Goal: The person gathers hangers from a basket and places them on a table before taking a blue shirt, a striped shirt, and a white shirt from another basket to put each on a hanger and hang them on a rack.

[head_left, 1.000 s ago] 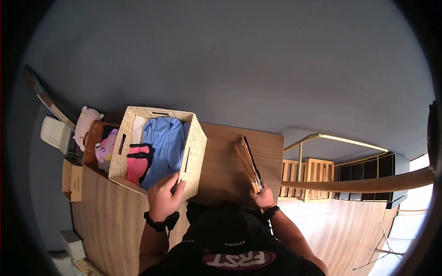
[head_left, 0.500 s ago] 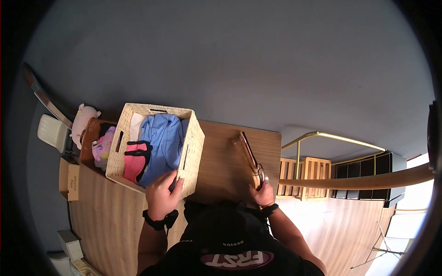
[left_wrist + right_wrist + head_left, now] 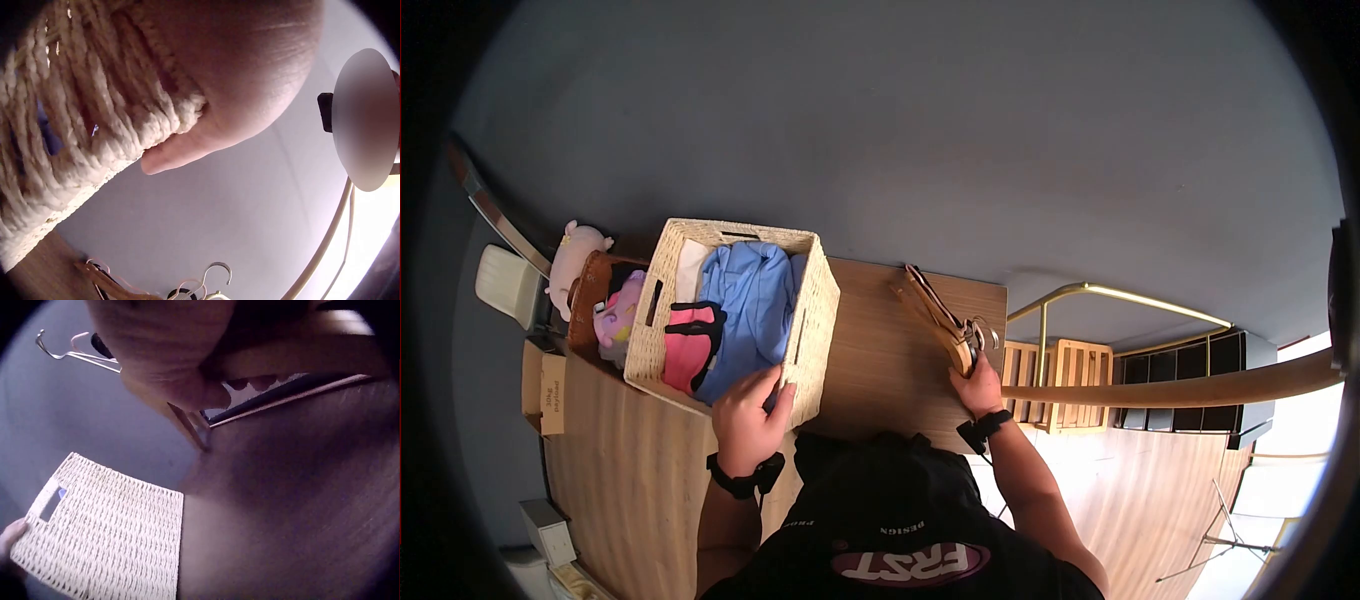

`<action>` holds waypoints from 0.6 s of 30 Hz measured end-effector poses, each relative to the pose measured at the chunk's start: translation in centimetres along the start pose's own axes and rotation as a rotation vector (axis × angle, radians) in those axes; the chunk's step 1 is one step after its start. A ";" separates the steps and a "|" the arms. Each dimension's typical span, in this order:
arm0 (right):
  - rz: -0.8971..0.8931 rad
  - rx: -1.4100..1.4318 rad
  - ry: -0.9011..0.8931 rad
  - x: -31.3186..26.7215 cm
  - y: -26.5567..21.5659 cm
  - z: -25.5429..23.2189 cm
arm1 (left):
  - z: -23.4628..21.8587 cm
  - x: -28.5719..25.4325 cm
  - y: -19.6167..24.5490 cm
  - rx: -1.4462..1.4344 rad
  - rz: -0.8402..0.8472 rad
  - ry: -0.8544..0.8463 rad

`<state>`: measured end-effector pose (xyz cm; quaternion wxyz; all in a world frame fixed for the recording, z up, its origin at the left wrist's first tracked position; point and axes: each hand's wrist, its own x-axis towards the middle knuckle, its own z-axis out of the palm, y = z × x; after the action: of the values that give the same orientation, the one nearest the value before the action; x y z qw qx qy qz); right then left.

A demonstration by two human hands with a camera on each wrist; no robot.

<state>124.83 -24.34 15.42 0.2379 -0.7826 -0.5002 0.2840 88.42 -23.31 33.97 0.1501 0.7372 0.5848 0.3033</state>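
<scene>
A cream woven basket (image 3: 818,325) stands on the left of the wooden table, holding blue clothing (image 3: 745,300) and a pink and black garment (image 3: 691,345). My left hand (image 3: 748,415) grips the basket's near rim by the right corner, thumb on the outer side in the left wrist view. Over the table's right part, my right hand (image 3: 977,388) holds a bundle of clothes hangers (image 3: 935,312) by one end. Their wooden bodies slant away toward the wall, and metal hooks (image 3: 59,355) stick out beside the hand in the right wrist view.
Left of the basket are a brown container (image 3: 588,330) with a purple plush toy (image 3: 619,308) and a pink plush pig (image 3: 577,262). The table (image 3: 870,375) meets a grey wall. At right stand a gold metal rail (image 3: 1140,302) and a slatted wooden rack (image 3: 1085,375).
My right hand has turned the hangers, so their metal hooks now show on the right and their far ends point more toward the wall. The left hand keeps its grip on the basket.
</scene>
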 end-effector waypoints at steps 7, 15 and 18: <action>0.030 -0.064 -0.030 -0.6 -0.6 1.3 | 0.0 0.1 0.0 0.006 0.010 0.005; -0.031 -0.073 -0.039 -0.7 -0.3 2.0 | -0.1 0.1 -0.3 -0.011 0.025 -0.001; -0.040 -0.041 -0.043 -0.6 -0.5 1.7 | -0.1 0.1 -0.4 0.000 0.035 -0.013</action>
<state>123.13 -24.49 14.64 0.2169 -0.7709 -0.5265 0.2856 88.04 -23.08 33.88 0.1485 0.7492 0.5710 0.3011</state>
